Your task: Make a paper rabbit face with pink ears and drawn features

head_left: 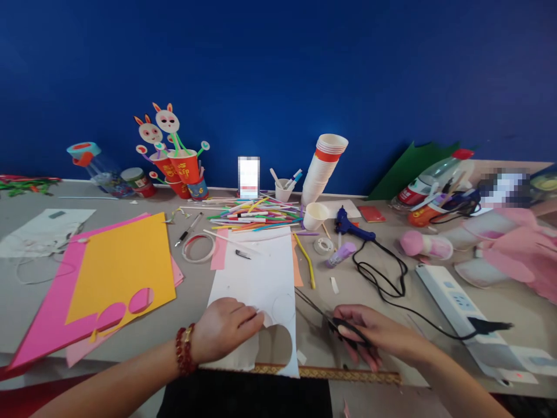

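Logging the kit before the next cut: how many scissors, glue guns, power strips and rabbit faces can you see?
scissors: 1
glue gun: 1
power strip: 1
rabbit faces: 2
Total: 5

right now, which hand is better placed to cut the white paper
Right: the right hand holds the scissors, blade tips by the white paper edge; the left hand rests on it, steadying it.
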`<control>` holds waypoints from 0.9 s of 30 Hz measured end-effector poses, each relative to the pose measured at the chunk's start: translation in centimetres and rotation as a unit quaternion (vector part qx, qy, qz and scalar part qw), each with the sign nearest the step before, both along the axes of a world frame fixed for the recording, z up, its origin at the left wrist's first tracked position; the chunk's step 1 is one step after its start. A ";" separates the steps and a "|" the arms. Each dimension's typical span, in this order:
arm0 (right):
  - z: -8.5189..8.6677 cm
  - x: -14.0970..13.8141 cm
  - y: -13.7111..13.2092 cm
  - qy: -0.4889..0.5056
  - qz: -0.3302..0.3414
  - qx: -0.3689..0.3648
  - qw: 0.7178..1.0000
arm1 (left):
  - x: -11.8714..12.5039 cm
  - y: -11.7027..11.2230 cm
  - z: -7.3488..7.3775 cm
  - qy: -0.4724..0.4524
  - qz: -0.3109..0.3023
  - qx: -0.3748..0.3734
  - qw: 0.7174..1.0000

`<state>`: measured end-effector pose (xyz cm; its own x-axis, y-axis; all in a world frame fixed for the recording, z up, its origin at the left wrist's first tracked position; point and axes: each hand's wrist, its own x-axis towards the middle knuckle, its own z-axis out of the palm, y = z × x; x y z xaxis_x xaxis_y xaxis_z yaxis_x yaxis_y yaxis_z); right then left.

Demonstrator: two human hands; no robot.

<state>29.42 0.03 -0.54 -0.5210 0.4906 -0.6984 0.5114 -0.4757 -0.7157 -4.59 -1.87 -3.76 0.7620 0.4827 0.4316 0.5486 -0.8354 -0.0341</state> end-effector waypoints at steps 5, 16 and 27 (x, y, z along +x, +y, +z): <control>0.2 1.2 0.2 0.007 0.012 -0.001 1.000 | 0.3 0.1 -0.3 -0.016 -0.014 0.007 1.000; -0.7 -0.5 1.7 -0.002 0.064 -0.008 0.998 | 0.7 -0.1 -0.3 -0.010 -0.016 -0.049 0.999; -1.2 -0.5 2.5 0.036 0.048 -0.031 0.998 | 3.3 0.2 -0.3 -0.008 -0.040 -0.041 0.998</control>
